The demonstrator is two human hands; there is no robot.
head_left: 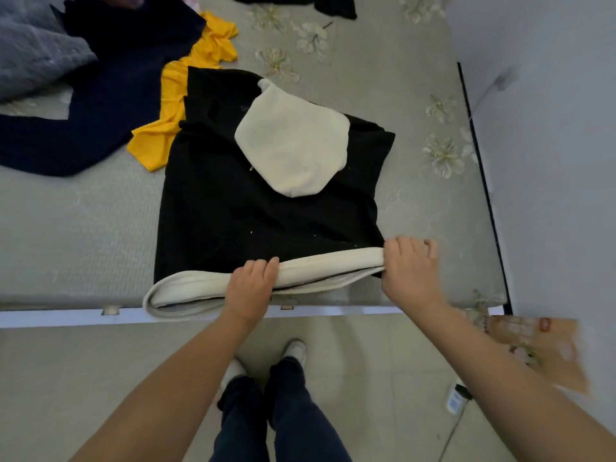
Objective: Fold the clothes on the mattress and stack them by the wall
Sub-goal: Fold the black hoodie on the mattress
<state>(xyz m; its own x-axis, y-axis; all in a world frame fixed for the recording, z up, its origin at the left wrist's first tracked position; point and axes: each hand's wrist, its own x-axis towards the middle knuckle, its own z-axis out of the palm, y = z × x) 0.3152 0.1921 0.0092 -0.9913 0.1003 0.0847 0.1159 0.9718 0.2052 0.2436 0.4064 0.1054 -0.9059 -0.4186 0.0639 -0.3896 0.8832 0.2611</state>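
Observation:
A black hoodie (233, 208) with a cream hood and a cream hem band lies partly folded on the grey flowered mattress (383, 78), its hem at the near edge. My left hand (251, 288) grips the cream hem near its middle, fingers curled over the band. My right hand (408, 266) grips the hem's right corner. A yellow garment (173, 105) lies half under the hoodie's far left side. A dark navy garment (110, 88) and a grey one (36, 51) are spread at the far left.
The white wall (550, 145) runs along the mattress's right side. More black cloth (333, 5) lies at the far edge. On the tiled floor below are my feet, a cardboard piece (540, 348) and a power strip (456, 398).

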